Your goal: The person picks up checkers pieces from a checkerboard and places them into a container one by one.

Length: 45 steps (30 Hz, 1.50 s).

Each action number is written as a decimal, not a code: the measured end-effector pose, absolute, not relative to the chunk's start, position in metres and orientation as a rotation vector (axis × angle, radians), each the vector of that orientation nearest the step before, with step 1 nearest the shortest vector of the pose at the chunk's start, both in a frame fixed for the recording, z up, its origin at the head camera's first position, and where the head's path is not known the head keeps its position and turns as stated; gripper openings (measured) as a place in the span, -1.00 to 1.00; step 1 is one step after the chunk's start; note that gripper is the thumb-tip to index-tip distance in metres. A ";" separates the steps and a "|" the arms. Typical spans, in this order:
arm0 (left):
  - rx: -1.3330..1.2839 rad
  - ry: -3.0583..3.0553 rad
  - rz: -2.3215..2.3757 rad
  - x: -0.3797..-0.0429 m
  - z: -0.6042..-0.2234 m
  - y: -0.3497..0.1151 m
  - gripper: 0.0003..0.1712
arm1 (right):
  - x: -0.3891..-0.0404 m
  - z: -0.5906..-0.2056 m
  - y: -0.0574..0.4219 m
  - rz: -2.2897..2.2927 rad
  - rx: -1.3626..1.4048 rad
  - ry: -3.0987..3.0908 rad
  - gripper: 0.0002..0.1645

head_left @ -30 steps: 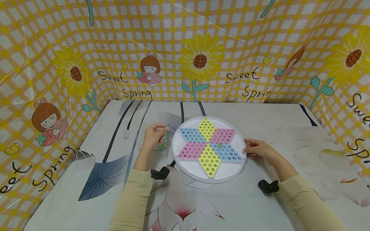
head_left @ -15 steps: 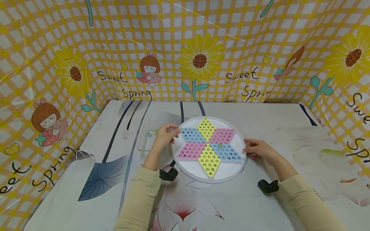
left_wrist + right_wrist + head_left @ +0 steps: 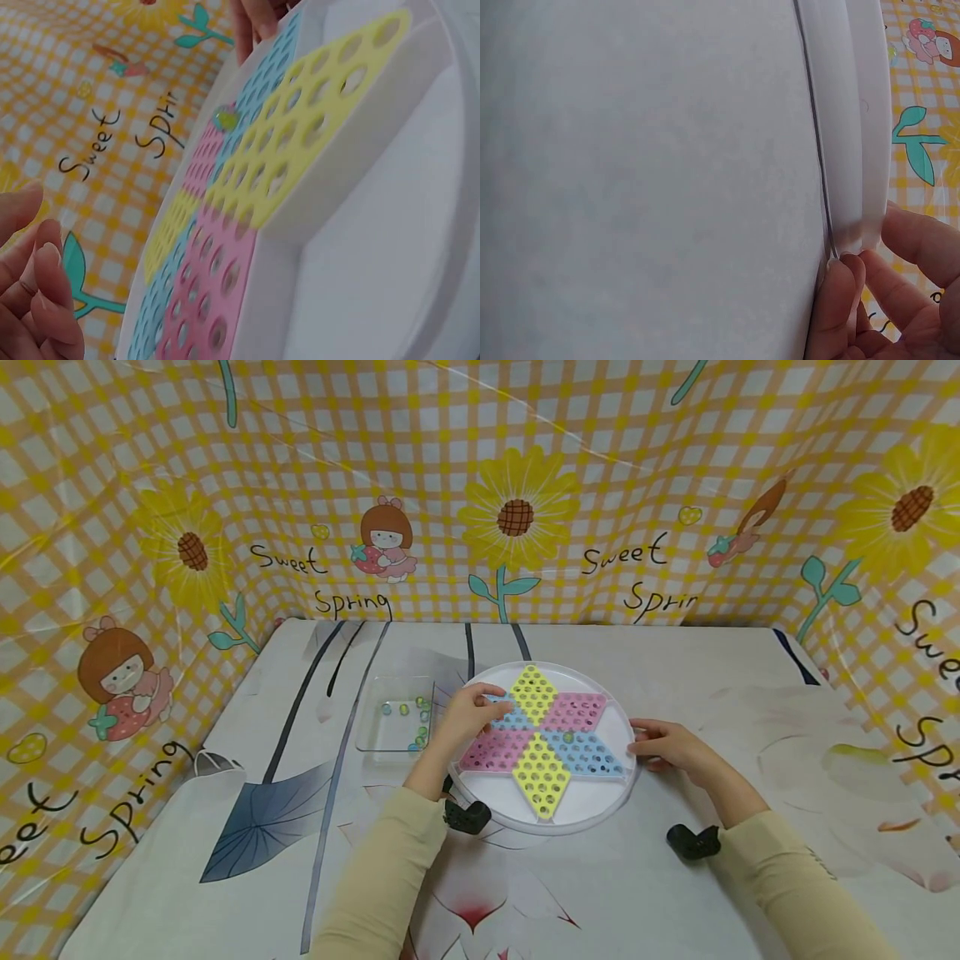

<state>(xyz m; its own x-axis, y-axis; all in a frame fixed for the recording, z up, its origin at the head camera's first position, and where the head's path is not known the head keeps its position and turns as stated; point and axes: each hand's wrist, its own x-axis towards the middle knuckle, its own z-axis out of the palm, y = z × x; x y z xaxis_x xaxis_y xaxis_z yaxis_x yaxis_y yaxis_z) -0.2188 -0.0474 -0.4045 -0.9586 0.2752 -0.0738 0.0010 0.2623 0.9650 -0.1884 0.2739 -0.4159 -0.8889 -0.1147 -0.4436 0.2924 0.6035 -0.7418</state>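
A round white Chinese checkers board [image 3: 536, 818] with a yellow, blue and pink star of holes lies on the table. One green marble [image 3: 567, 737] sits in its right blue section, and shows as a marble [image 3: 225, 118] in the left wrist view. My left hand [image 3: 471, 714] is over the left blue section, thumb and index finger close together; I cannot tell whether a marble is between them. At the right rim, my right hand [image 3: 667, 745] holds the board's edge; in the right wrist view its fingers [image 3: 911, 232] are curled at the rim.
Left of the board stands a clear plastic box [image 3: 367, 747] with several marbles [image 3: 422, 718] in it, mostly along its right side. A checkered cloth [image 3: 450, 468] hangs behind the table. Black wrist cameras sit below both hands.
My left hand has moved right, from above the clear box to over the board's left blue section, uncovering the marbles in the box. The right hand stays at the rim.
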 end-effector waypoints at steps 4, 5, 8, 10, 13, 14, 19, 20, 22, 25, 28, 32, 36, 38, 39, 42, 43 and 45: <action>0.294 2.308 1.718 -0.217 -0.405 -0.035 -0.54 | -0.189 -0.418 0.274 -1.220 0.145 2.378 -0.20; 0.307 2.318 1.706 -0.217 -0.405 -0.032 -0.54 | -0.190 -0.418 0.274 -1.222 0.147 2.378 -0.19; 0.317 2.347 1.671 -0.215 -0.406 -0.024 -0.54 | -0.190 -0.418 0.274 -1.219 0.141 2.382 -0.18; 0.321 2.377 1.635 -0.215 -0.408 -0.019 -0.53 | -0.190 -0.417 0.275 -1.228 0.174 2.379 -0.18; 0.341 2.428 1.571 -0.215 -0.410 -0.012 -0.54 | -0.189 -0.416 0.275 -1.220 0.170 2.384 -0.18; 0.351 2.449 1.540 -0.215 -0.411 -0.010 -0.54 | -0.189 -0.416 0.275 -1.222 0.174 2.383 -0.19; 0.377 2.516 1.424 -0.216 -0.417 0.000 -0.57 | -0.189 -0.417 0.275 -1.211 0.131 2.390 -0.20; 0.381 2.533 1.397 -0.216 -0.418 0.002 -0.58 | -0.189 -0.417 0.275 -1.212 0.131 2.389 -0.20; 0.387 2.554 1.353 -0.216 -0.420 0.006 -0.58 | -0.189 -0.417 0.275 -1.213 0.134 2.387 -0.20; 0.389 2.591 1.275 -0.215 -0.421 0.012 -0.57 | -0.189 -0.418 0.275 -1.216 0.137 2.387 -0.21; 0.379 2.610 1.215 -0.213 -0.422 0.017 -0.57 | -0.189 -0.418 0.275 -1.219 0.142 2.385 -0.21; 0.389 2.616 1.189 -0.212 -0.422 0.024 -0.59 | -0.190 -0.419 0.276 -1.224 0.140 2.383 -0.21; 0.394 2.606 1.174 -0.212 -0.422 0.029 -0.61 | -0.190 -0.419 0.275 -1.230 0.137 2.380 -0.21; 0.386 2.614 1.137 -0.212 -0.422 0.031 -0.60 | -0.190 -0.419 0.275 -1.232 0.138 2.379 -0.21; 0.385 2.619 1.121 -0.211 -0.422 0.031 -0.60 | -0.190 -0.419 0.275 -1.231 0.141 2.379 -0.21; 0.387 2.640 1.078 -0.211 -0.422 0.034 -0.59 | -0.190 -0.419 0.275 -1.233 0.144 2.378 -0.21; 0.395 2.650 1.065 -0.211 -0.422 0.035 -0.60 | -0.190 -0.419 0.275 -1.234 0.145 2.377 -0.21; 0.398 2.665 1.050 -0.211 -0.423 0.037 -0.61 | -0.190 -0.419 0.275 -1.237 0.145 2.376 -0.21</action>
<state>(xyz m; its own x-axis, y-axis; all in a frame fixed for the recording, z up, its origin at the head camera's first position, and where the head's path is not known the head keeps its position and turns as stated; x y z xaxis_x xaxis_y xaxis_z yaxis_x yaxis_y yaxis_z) -0.2115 0.0366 -0.4229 -0.9319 0.3391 -0.1289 0.1600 0.7031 0.6928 -0.1904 0.2754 -0.4192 -0.8910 -0.1135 -0.4397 0.2952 0.5910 -0.7507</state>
